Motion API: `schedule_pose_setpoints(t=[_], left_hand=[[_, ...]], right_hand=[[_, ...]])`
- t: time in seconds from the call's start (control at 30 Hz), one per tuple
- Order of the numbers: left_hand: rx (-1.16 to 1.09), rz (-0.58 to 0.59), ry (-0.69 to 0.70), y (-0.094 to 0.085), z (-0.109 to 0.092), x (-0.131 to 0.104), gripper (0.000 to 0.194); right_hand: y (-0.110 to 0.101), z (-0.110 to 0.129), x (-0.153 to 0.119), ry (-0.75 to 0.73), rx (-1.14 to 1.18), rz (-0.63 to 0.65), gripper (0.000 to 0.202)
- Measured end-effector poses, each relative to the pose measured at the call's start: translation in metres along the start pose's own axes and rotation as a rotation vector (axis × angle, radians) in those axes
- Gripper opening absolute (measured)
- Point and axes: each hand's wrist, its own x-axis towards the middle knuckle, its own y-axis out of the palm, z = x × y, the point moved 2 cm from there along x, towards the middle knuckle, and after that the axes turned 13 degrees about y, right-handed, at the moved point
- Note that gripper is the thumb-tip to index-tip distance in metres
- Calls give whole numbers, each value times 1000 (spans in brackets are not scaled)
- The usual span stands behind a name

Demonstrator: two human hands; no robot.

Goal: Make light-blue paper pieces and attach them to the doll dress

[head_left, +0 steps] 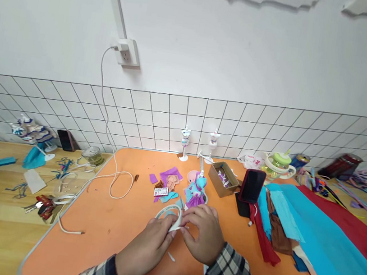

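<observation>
My left hand [145, 250] grips a roll of white tape [170, 208] near the front of the orange tabletop. At the roll's right side, the fingers of my right hand [206, 231] are closed on the loose end of the tape [182, 227]. Just beyond my hands stands a small dress form in a blue and purple dress [196, 194]. To its left lie purple, peach and blue fabric scraps [171, 177], with a small white labelled box [161, 191] among them. A thin white strip [171, 257] rests on the tabletop below my hands.
Two small white dress forms [185, 143] stand by the tiled wall. An open cardboard box [223, 179] and a propped phone [252, 186] are right of centre. Blue fabric [322, 239] covers the right side. A white cable [115, 173] crosses the left side, near keys [44, 208].
</observation>
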Motion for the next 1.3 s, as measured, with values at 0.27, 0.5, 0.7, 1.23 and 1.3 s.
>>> schedule_pose_setpoints(t=[0.27,0.5,0.7,1.23,1.3], left_hand=[[47,28,-13,5,0,4,21],[-333,-207,-126,27,1,14,25],[-489,-303,-132,37,3,16,29],[444,104,-357,51,169,-28,30],[517,83,-400,53,169,-24,33]], right_hand=[[5,-3,-1,23,4,52,7],[26,-2,-16,-27,218,-271,8],[26,-20,-11,144,506,-427,16],[25,-59,-20,86,248,-207,19],[35,-82,-24,87,221,-164,19]])
